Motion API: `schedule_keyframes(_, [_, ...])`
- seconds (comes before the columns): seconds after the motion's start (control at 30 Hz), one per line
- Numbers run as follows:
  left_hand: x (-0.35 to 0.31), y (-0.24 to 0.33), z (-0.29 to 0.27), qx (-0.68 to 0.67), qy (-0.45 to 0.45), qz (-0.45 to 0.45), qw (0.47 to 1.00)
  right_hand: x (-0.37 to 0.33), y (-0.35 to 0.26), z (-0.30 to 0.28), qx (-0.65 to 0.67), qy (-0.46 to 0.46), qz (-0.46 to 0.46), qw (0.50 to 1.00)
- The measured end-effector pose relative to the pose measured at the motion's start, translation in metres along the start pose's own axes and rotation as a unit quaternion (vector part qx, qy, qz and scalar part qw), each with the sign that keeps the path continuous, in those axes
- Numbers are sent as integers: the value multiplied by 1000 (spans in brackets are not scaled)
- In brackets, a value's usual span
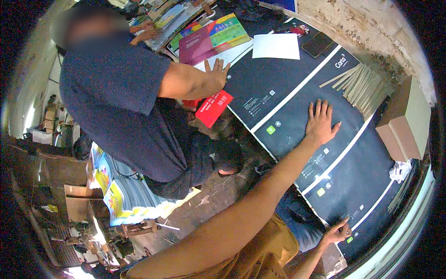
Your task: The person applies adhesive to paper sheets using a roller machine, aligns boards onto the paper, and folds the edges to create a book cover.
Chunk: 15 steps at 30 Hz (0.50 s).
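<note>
Large black printed sheets (283, 135) with white bands and small green marks lie over the table in front of me. My left hand (320, 123) rests flat on one, fingers spread, holding nothing visible. Down at the near edge, my right hand (338, 231) has its fingers curled over the sheet's corner area; whether anything is pinched in them is hidden. A bundle of thin grey-brown strips (364, 90) lies fanned out on the sheets beyond my left hand.
A brown cardboard box (404, 123) and crumpled white paper (399, 171) sit at right. A co-worker's hand (216, 76) touches the table's left edge, near a red printed box (213, 109). A blank white sheet (276, 46) and colourful prints (211, 39) lie farther back.
</note>
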State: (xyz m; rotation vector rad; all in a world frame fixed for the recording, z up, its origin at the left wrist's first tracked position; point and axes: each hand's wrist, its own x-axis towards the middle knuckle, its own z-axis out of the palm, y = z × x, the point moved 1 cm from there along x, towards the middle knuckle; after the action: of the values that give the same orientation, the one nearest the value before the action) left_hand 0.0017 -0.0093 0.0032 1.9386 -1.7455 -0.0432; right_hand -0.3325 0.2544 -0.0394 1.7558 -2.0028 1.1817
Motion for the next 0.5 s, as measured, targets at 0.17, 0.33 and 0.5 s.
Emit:
schedule_keyframes(0.17, [-2, -11, -7, 0, -6, -7, 1000, 4, -16, 5, 22, -28, 37, 999])
schedule_keyframes(0.33, [-1, 2, -6, -17, -9, 11, 1000, -3, -11, -2, -11, 9, 5, 1000])
schedule_keyframes(0.5, [-13, 62, 8, -88, 56, 43, 994, 5, -30, -39, 119, 51, 381, 915])
